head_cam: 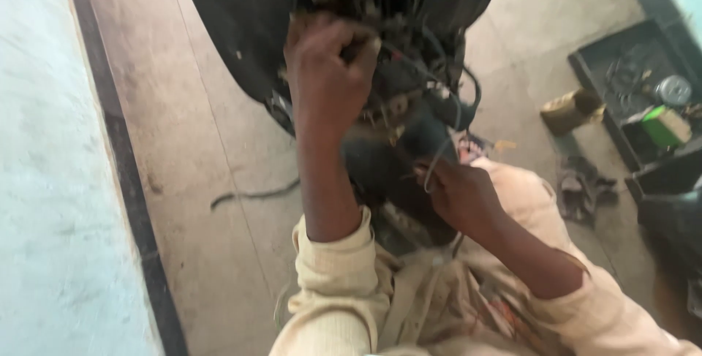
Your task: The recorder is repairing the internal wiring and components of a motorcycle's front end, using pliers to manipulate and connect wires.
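While left hand (325, 71) grips the engine (387, 100) — right hand (457, 191) pinches a wire (439, 155).

We see the left hand (327, 71) clenched inside the wiring of a black scooter body (241, 27), while the right hand (459, 194) pinches a thin wire (439, 153). A dark tool tray (596, 71) sits near the wall.

Glossy black plastic scooter panel (241, 27); matt concrete floor (212, 144); cloth sleeve (336, 283).

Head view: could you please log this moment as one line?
left hand: fist on scooter wiring | right hand: pinching wire | tray on floor
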